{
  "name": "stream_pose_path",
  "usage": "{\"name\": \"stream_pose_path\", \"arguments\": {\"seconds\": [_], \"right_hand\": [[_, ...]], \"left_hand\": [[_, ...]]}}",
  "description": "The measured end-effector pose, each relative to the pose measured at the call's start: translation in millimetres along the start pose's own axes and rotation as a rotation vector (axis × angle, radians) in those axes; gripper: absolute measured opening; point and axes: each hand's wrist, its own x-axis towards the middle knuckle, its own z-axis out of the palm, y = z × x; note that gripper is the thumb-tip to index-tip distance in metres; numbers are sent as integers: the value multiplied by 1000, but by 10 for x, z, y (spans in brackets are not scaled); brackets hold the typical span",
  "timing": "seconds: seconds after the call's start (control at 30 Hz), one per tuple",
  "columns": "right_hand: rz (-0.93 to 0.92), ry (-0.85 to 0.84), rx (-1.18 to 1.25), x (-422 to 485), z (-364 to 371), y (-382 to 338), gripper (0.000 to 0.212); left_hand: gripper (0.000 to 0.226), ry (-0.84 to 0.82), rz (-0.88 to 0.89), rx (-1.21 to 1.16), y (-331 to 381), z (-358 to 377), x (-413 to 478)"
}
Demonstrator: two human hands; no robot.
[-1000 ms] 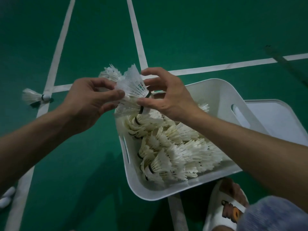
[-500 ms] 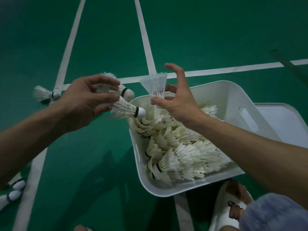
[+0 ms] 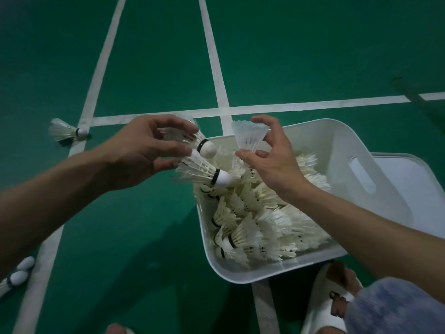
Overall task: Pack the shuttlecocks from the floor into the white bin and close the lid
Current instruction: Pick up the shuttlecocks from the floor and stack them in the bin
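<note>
The white bin (image 3: 337,138) stands on the green court floor, holding several feather shuttlecocks (image 3: 255,227). My left hand (image 3: 144,150) grips two shuttlecocks (image 3: 202,168) by their feathers at the bin's left rim, corks pointing right. My right hand (image 3: 272,160) pinches a single pale shuttlecock (image 3: 249,137) upright over the bin, skirt up. The white lid (image 3: 414,179) lies flat to the right of the bin. One loose shuttlecock (image 3: 66,132) lies on the floor at the left, and more shuttlecocks (image 3: 19,273) lie at the lower left edge.
White court lines (image 3: 216,75) cross the green floor. My foot in a white sandal (image 3: 330,302) stands just below the bin's front right corner. A dark strip (image 3: 409,90) lies on the floor at the far right.
My right hand has pulled one shuttlecock away from the bunch in my left hand and holds it upright over the bin. My left hand keeps two.
</note>
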Motion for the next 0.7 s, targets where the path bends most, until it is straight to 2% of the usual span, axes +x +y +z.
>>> {"name": "stream_pose_path", "arguments": {"seconds": [0.13, 0.2, 0.3, 0.43, 0.5, 0.7], "right_hand": [[-4, 53, -6, 7, -79, 42, 29], [-20, 75, -66, -5, -132, 65, 26], [-46, 100, -150, -19, -209, 62, 32], [-81, 94, -120, -59, -276, -9, 61], [-112, 72, -125, -78, -287, -39, 68], [-118, 153, -85, -51, -290, -54, 60]], "left_hand": [[34, -45, -22, 36, -19, 81, 52], [35, -43, -33, 50, -35, 96, 75], [35, -31, -39, 59, -34, 96, 93], [34, -18, -36, 16, 16, 67, 82], [34, -6, -29, 2, 27, 34, 75], [35, 1, -43, 4, -33, -16, 87]]}}
